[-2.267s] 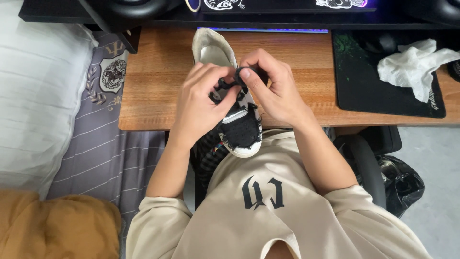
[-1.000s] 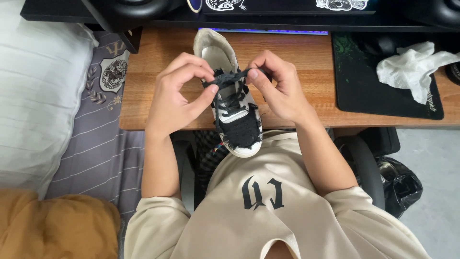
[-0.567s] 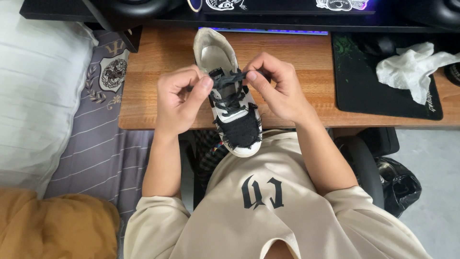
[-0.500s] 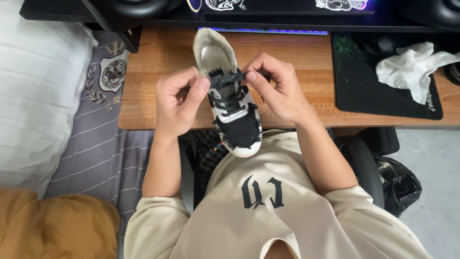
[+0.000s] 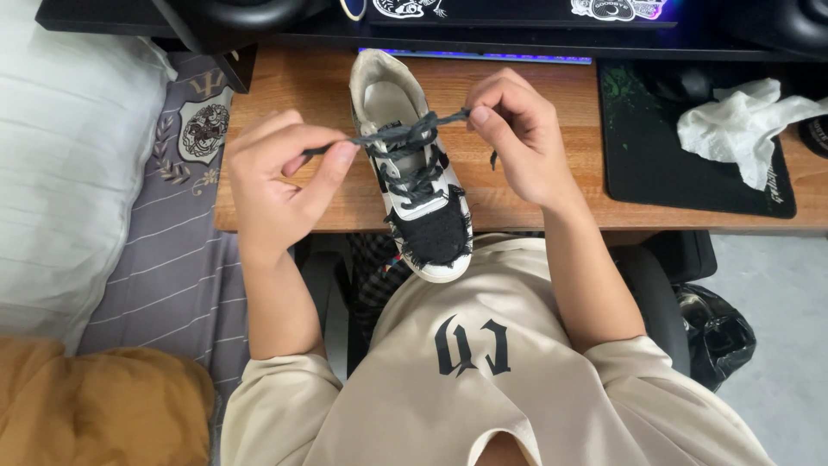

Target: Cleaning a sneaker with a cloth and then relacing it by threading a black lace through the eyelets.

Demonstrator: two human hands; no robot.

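Hiding lace ends: both hands

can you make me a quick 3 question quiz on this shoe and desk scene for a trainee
1. True or false: the shoe lies on the floor.
2. What does each hand pinch?
A. a tissue
B. an end of the dark lace
C. the shoe's sole
3. Fill in: the crumpled white tissue lies on the black ____ at the right of the desk.

Key
1. False. It rests on the wooden desk, toe over the near edge.
2. B. The left hand and right hand pull the lace apart across the shoe.
3. Mat: the mouse mat.
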